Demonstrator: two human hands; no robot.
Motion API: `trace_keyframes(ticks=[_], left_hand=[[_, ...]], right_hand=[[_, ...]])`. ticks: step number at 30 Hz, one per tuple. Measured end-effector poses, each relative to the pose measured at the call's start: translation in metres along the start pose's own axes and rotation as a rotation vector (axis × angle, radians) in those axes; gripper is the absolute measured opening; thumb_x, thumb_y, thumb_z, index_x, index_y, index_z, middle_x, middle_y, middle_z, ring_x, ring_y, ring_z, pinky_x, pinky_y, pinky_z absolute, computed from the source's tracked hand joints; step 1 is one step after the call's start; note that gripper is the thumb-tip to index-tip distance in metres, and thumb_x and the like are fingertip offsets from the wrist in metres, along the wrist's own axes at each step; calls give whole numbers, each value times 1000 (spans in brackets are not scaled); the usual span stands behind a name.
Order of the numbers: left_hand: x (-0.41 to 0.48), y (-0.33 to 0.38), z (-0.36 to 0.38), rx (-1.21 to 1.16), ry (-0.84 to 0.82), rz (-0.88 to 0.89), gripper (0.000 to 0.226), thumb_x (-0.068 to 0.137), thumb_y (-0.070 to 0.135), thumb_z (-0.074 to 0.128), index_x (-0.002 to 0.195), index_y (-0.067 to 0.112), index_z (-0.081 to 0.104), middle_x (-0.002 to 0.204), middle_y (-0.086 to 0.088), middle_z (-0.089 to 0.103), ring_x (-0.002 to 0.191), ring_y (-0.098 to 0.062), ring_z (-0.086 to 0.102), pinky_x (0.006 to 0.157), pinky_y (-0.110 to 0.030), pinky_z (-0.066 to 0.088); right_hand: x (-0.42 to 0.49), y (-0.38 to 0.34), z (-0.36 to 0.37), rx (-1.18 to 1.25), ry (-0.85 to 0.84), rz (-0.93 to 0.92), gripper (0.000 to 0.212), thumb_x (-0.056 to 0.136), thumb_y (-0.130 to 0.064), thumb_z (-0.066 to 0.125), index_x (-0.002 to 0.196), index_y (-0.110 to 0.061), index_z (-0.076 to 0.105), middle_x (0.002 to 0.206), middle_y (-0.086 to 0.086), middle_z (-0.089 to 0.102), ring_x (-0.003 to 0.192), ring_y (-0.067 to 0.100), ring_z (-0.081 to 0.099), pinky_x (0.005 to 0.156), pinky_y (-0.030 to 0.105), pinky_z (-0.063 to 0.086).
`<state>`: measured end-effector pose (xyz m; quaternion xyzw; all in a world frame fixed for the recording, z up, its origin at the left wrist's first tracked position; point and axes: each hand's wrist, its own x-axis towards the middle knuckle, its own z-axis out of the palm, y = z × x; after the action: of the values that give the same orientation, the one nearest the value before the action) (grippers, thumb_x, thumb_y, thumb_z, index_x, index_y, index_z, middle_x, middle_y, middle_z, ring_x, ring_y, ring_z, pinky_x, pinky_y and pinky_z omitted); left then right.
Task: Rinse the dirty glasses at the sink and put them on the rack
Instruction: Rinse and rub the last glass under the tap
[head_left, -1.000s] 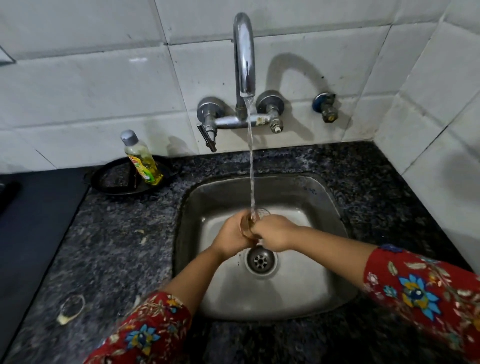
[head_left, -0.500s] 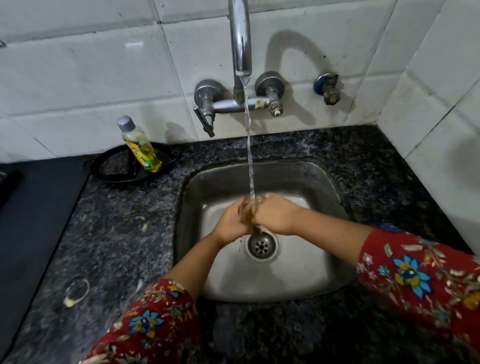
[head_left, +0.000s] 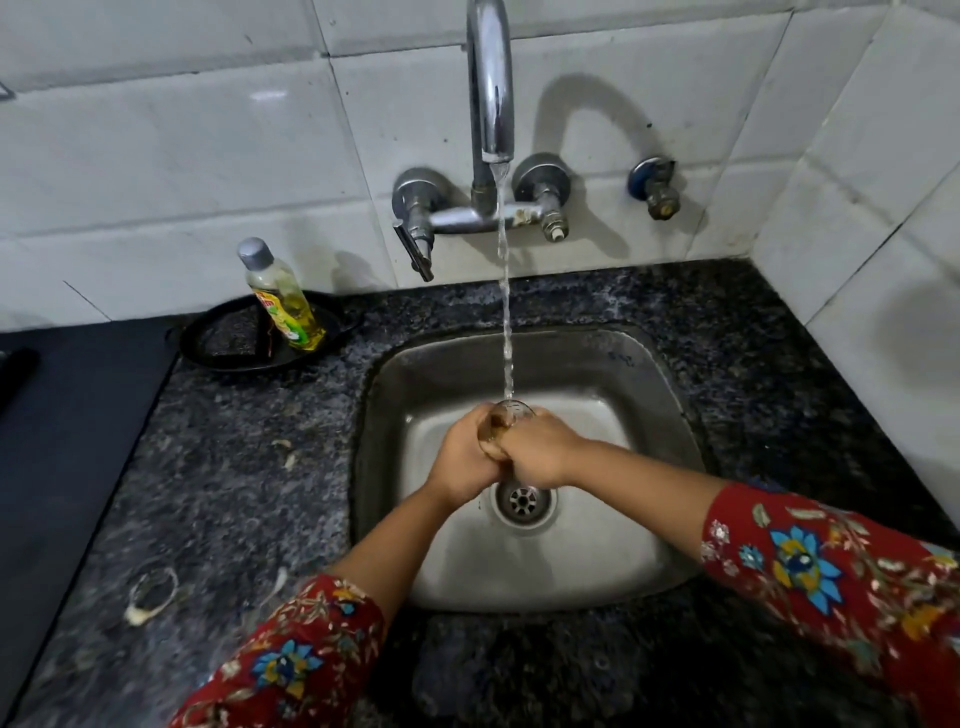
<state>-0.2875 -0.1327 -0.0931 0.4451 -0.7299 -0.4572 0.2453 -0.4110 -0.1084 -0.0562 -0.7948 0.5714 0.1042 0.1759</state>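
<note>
A small clear glass (head_left: 506, 415) is held upright over the middle of the steel sink (head_left: 654, 384), just above the drain (head_left: 522, 501). My left hand (head_left: 465, 457) wraps its left side and my right hand (head_left: 540, 452) wraps its right side, so only the rim and a strip of the wall show. A thin stream of water (head_left: 505, 291) falls from the chrome tap (head_left: 488, 88) straight into the glass mouth. No rack is in view.
A bottle of yellow dish liquid (head_left: 283, 296) stands in a black tray (head_left: 223, 343) at the back left of the dark granite counter (head_left: 244, 467). A dried ring stain (head_left: 150, 592) marks the counter front left. White tiled walls close the back and right.
Both hands stay clasped on the glass under the stream. The view has shifted slightly; the glass rim shows a little more between the hands.
</note>
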Motion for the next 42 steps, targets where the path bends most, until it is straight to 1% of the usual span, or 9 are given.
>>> trace_keyframes(ticks=[5, 8, 15, 19, 23, 26, 33, 38, 42], left_hand=[[-7, 8, -13, 545, 50, -48, 39, 65, 28, 69, 101, 22, 55, 100, 0, 65, 94, -24, 61, 73, -37, 52], [-12, 10, -25, 939, -54, -78, 43, 77, 17, 63, 117, 24, 50, 120, -1, 56, 113, -26, 51, 82, -41, 47], [-13, 15, -32, 1334, -116, 8, 52, 82, 8, 60, 129, 22, 44, 129, -3, 48, 121, -27, 42, 91, -46, 39], [-1, 11, -37, 929, -138, -28, 47, 70, 11, 70, 113, 21, 54, 114, -2, 59, 110, -26, 53, 83, -36, 46], [6, 1, -29, 235, -354, 73, 67, 51, -7, 79, 113, 11, 61, 104, 6, 60, 95, -3, 59, 76, -8, 42], [7, -5, -21, -98, -349, -24, 77, 46, -7, 71, 120, 6, 54, 107, 10, 60, 90, 11, 62, 76, -6, 46], [8, 8, -3, 74, 120, 65, 41, 64, 0, 75, 97, 15, 57, 90, 3, 62, 76, 6, 56, 66, -8, 41], [14, 8, -26, -107, -342, 26, 75, 58, -20, 75, 124, 3, 52, 106, 10, 58, 89, 18, 59, 75, -1, 42], [11, 11, -9, 117, -79, 56, 51, 56, 21, 74, 105, 22, 61, 103, 8, 67, 95, -7, 65, 81, -19, 50]], right_hand=[[-3, -21, 0, 1333, 93, 392, 35, 73, 18, 43, 63, -14, 53, 74, 2, 49, 72, 17, 49, 54, 21, 35], [-12, -21, 7, 1592, 61, 554, 39, 77, 16, 53, 102, -11, 68, 93, 4, 64, 95, 22, 60, 73, 28, 48], [-25, -14, 24, 1992, -66, 612, 43, 90, 9, 34, 115, -12, 61, 108, 1, 66, 103, 15, 60, 95, 33, 37], [-30, -18, 22, 1589, 71, 189, 50, 80, 17, 48, 122, -9, 59, 124, 3, 61, 118, 19, 56, 94, 26, 44], [-16, 4, 17, 111, 12, -156, 33, 82, -5, 57, 114, -12, 63, 112, 2, 63, 110, 23, 57, 92, 31, 45], [2, 20, 11, -333, 18, -230, 21, 88, -22, 56, 107, -22, 65, 115, -2, 65, 111, 20, 58, 96, 32, 45], [19, 12, 2, -82, 75, -104, 18, 82, -5, 49, 75, -19, 57, 101, 10, 62, 97, 29, 59, 81, 37, 49], [-1, 35, -3, 281, 207, -362, 13, 82, -6, 60, 92, -6, 52, 78, 0, 64, 73, 13, 64, 72, 30, 48], [-1, 21, -2, -214, 77, -157, 20, 84, -7, 53, 99, -10, 66, 101, 10, 66, 96, 28, 61, 76, 32, 45]])
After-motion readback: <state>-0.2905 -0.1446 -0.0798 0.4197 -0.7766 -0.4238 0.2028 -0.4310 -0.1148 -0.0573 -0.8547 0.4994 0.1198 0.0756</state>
